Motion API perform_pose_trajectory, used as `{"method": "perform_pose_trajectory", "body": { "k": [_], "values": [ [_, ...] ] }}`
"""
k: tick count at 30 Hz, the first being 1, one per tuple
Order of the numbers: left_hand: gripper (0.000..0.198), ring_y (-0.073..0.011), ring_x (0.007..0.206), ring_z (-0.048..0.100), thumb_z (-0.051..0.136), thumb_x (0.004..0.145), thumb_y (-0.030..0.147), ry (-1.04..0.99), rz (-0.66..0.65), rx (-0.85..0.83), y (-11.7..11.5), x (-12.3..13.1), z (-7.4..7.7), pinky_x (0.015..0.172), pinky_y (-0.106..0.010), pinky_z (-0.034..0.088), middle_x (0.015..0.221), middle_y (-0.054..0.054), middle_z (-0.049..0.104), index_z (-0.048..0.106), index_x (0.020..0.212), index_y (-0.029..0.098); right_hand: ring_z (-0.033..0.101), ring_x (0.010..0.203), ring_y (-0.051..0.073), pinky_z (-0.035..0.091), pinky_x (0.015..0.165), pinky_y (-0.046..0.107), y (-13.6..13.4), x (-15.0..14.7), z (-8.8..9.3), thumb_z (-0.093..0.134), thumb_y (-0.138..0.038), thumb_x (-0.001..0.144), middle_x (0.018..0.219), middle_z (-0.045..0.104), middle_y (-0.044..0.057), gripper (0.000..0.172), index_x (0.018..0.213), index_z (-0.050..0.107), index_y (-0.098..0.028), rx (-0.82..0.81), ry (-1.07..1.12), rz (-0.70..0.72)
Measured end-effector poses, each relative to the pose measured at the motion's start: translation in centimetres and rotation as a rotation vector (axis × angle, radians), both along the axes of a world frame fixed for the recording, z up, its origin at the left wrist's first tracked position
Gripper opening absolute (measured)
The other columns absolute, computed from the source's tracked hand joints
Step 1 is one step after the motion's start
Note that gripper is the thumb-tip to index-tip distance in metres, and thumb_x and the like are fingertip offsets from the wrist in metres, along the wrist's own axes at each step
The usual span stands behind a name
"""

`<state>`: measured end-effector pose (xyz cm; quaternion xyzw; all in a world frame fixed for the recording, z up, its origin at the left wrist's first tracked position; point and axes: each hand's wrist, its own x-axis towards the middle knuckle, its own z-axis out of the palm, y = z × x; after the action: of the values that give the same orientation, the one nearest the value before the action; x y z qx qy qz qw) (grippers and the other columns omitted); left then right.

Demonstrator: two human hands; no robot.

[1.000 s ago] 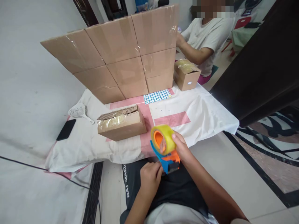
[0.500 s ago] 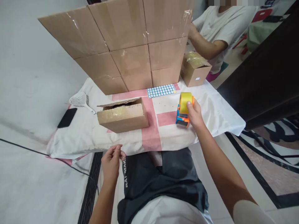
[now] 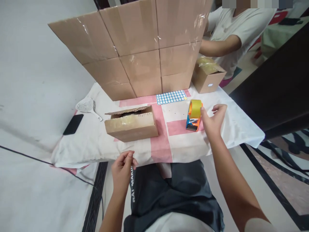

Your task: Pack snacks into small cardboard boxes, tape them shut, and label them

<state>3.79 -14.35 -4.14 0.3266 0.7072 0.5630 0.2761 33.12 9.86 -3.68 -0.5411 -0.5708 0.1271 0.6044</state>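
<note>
On the cloth at the right stands a tape dispenser (image 3: 192, 124), orange and blue, with a roll of yellow tape (image 3: 195, 109) on top. Just to its right is my right hand (image 3: 214, 120), thumb and fingers spread with nothing between them; the thumb tip is close beside the roll. My left hand (image 3: 124, 166) hovers at the table's front edge, its fingers curled in against the thumb and no object visible in them. Beyond it lies a cardboard box (image 3: 132, 128) on its side, with a flap partly raised along the top and tape across it.
A tall cardboard panel (image 3: 140, 48) stands across the back of the table (image 3: 82, 149). Before it lies a blue-and-white keyboard-like sheet (image 3: 172, 97). At left are a white strainer (image 3: 86, 105) and a black phone (image 3: 73, 124). Another box (image 3: 209, 77) sits back right, near another person's arm (image 3: 220, 47).
My right hand has let go of the tape dispenser and moved off to the right, its fingers opening. The dispenser now stands on the cloth. The camera view has shifted slightly.
</note>
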Motion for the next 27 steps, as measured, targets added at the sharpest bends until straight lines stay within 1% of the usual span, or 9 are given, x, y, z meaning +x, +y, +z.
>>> {"method": "perform_pose_trajectory", "body": {
  "k": [3, 5, 8, 11, 13, 17, 21, 24, 27],
  "values": [
    [0.028, -0.0113, 0.043, 0.054, 0.065, 0.088, 0.044, 0.034, -0.043, 0.017, 0.4, 0.6, 0.0, 0.047, -0.022, 0.046, 0.052, 0.003, 0.062, 0.069, 0.088, 0.016, 0.051, 0.086, 0.022, 0.045, 0.083, 0.040, -5.0, -4.5, 3.8, 0.066, -0.039, 0.086, 0.091, 0.050, 0.003, 0.022, 0.092, 0.050, -0.025, 0.146, -0.187, 0.468],
    [0.026, -0.0114, 0.044, 0.055, 0.064, 0.089, 0.043, 0.057, -0.081, 0.026, 0.6, 1.1, -0.3, 0.048, -0.022, 0.046, 0.053, 0.003, 0.063, 0.069, 0.088, 0.017, 0.052, 0.100, 0.026, 0.043, 0.090, 0.044, -7.9, -8.0, 5.6, 0.072, -0.042, 0.085, 0.102, 0.055, 0.006, 0.026, 0.099, 0.059, -0.025, 0.167, -0.406, 0.807],
    [0.024, -0.0113, 0.047, 0.057, 0.063, 0.090, 0.041, 0.066, -0.136, 0.028, 0.8, 1.6, -0.9, 0.051, -0.022, 0.047, 0.055, 0.003, 0.064, 0.070, 0.089, 0.018, 0.049, 0.107, 0.028, 0.039, 0.095, 0.046, -10.3, -11.9, 6.8, 0.072, -0.046, 0.087, 0.111, 0.057, 0.009, 0.029, 0.103, 0.065, -0.022, 0.190, -0.628, 1.045],
    [0.025, -0.0107, 0.046, 0.057, 0.062, 0.092, 0.042, 0.020, -0.169, 0.040, 1.0, 1.9, -1.3, 0.051, -0.022, 0.046, 0.056, 0.003, 0.065, 0.069, 0.089, 0.018, 0.048, 0.105, 0.025, 0.037, 0.094, 0.044, -10.6, -13.6, 6.9, 0.062, -0.027, 0.094, 0.105, 0.057, 0.008, 0.011, 0.089, 0.066, -0.019, 0.147, -0.691, 1.133],
    [0.028, -0.0104, 0.044, 0.056, 0.061, 0.092, 0.045, -0.044, -0.185, 0.042, 1.1, 1.9, -1.5, 0.050, -0.022, 0.046, 0.056, 0.003, 0.065, 0.068, 0.089, 0.018, 0.047, 0.104, 0.024, 0.037, 0.095, 0.043, -10.3, -13.8, 7.0, 0.059, -0.018, 0.093, 0.103, 0.056, 0.007, 0.012, 0.082, 0.063, -0.019, 0.076, -0.687, 1.203],
    [0.033, -0.0124, 0.045, 0.058, 0.060, 0.091, 0.049, -0.094, -0.218, -0.045, 1.5, 1.7, -2.9, 0.050, -0.024, 0.047, 0.058, 0.002, 0.065, 0.065, 0.092, 0.017, 0.048, 0.104, 0.022, 0.038, 0.098, 0.042, -9.6, -13.5, 8.1, 0.058, -0.015, 0.093, 0.103, 0.053, 0.005, 0.012, 0.082, 0.058, -0.019, -0.013, -0.617, 1.285],
    [0.030, -0.0144, 0.049, 0.058, 0.058, 0.093, 0.047, 0.022, -0.189, -0.112, 1.3, 0.8, -4.3, 0.052, -0.025, 0.047, 0.055, 0.002, 0.062, 0.065, 0.088, 0.018, 0.050, 0.109, 0.022, 0.040, 0.100, 0.040, -8.3, -12.5, 10.3, 0.054, -0.015, 0.095, 0.107, 0.050, 0.005, 0.011, 0.087, 0.056, -0.021, -0.005, -0.449, 1.228],
    [0.020, -0.0164, 0.066, 0.064, 0.064, 0.090, 0.039, 0.257, -0.142, -0.019, 1.7, -1.0, -3.3, 0.068, -0.029, 0.051, 0.070, -0.001, 0.070, 0.068, 0.086, 0.020, 0.051, 0.109, 0.022, 0.042, 0.099, 0.040, -6.9, -12.0, 12.1, 0.053, -0.017, 0.097, 0.107, 0.050, 0.005, 0.009, 0.089, 0.057, -0.022, 0.026, -0.382, 1.220],
    [0.010, -0.0215, 0.092, 0.068, 0.065, 0.091, 0.030, 0.744, -0.007, 0.235, 3.6, -4.1, -0.1, 0.089, -0.037, 0.052, 0.093, -0.007, 0.074, 0.068, 0.094, 0.021, 0.052, 0.109, 0.022, 0.043, 0.097, 0.039, -5.6, -12.1, 13.7, 0.054, -0.017, 0.096, 0.108, 0.049, 0.005, 0.008, 0.090, 0.058, -0.021, 0.047, -0.388, 1.254]
  ]
}}
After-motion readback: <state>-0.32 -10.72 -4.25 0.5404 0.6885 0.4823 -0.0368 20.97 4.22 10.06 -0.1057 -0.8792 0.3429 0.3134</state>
